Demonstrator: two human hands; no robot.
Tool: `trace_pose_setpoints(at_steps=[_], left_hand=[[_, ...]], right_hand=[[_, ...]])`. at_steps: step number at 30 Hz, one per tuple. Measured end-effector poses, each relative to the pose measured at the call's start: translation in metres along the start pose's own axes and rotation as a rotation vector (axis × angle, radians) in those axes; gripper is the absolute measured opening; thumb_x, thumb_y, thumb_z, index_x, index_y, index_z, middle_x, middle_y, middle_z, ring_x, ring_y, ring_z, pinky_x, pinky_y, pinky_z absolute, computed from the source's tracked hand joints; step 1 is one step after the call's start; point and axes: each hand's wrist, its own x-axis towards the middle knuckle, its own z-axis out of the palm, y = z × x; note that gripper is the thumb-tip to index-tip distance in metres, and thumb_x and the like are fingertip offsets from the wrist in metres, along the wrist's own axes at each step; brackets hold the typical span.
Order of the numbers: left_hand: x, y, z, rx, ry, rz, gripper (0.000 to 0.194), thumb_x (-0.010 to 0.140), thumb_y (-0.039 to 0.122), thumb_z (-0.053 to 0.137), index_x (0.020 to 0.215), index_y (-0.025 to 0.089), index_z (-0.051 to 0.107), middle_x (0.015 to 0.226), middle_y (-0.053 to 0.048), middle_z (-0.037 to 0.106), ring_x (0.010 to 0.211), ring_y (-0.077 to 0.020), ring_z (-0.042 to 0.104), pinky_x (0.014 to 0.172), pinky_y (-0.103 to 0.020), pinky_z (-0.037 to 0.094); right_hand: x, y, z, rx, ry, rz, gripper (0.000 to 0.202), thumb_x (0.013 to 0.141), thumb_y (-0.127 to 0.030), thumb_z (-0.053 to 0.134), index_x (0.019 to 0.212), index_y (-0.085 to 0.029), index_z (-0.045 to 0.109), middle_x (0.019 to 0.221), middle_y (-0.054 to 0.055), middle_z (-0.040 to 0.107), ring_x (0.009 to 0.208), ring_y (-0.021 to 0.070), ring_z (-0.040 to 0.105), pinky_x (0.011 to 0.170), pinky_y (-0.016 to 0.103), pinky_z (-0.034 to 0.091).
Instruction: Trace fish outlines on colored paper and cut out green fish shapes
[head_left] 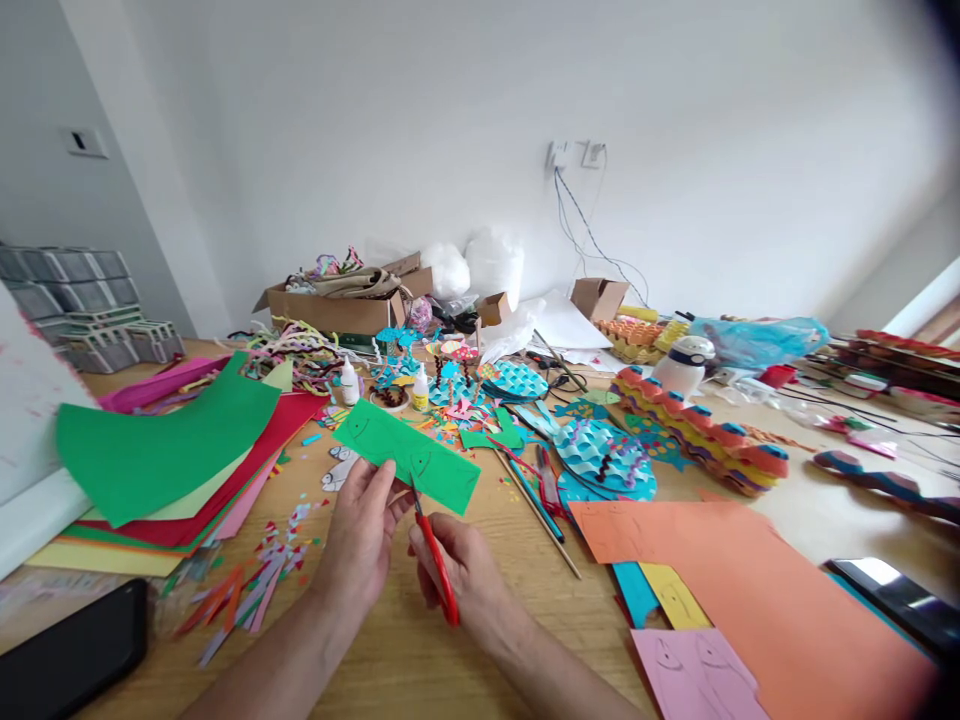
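My left hand pinches the lower edge of a green paper strip, which has fish outlines drawn on it in dark lines. Red-handled scissors are in my right hand, with fingers wrapped round the handles. The blades meet the strip's lower edge near its middle, just right of my left fingers. Small fish-shaped paper cutouts lie on the table behind my left hand.
Coloured paper sheets are stacked at left, above a black phone. Orange paper and pink paper with drawings lie at right. Two glue bottles, a blue paper craft and painted egg cartons stand farther back.
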Motion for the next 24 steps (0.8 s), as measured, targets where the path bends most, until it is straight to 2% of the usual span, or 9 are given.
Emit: trace_pose_setpoints(at_steps=[8,15,24], left_hand=[[0.0002,-0.0014,-0.0015,-0.009,0.025,-0.002,0.023,0.068,0.03,0.067,0.085,0.021,0.055,0.085,0.0,0.064,0.073,-0.015,0.06,0.059,-0.024,0.046],[0.0002,-0.0054,-0.0019,-0.003,0.024,0.004,0.021,0.069,0.029,0.066,0.083,0.02,0.053,0.076,0.003,0.061,0.07,-0.0132,0.059,0.059,-0.022,0.046],[-0.0031,-0.0059,0.0007,-0.004,0.049,-0.022,0.02,0.066,0.028,0.067,0.075,0.019,0.052,0.071,0.003,0.06,0.066,-0.0131,0.059,0.057,-0.022,0.046]], right_hand=[[0.0034,0.004,0.0015,-0.068,0.04,0.02,0.044,0.074,-0.061,0.041,0.055,-0.021,0.035,0.038,-0.008,0.035,0.031,0.0057,0.035,0.033,0.017,0.026],[0.0011,0.0039,0.0009,-0.023,0.014,-0.016,0.042,0.078,-0.057,0.041,0.059,-0.02,0.039,0.042,-0.005,0.041,0.035,0.0062,0.039,0.035,0.017,0.028],[0.0034,0.005,0.0024,0.035,0.015,-0.01,0.048,0.074,-0.066,0.041,0.059,-0.02,0.039,0.04,-0.006,0.04,0.033,0.0056,0.037,0.033,0.016,0.027]])
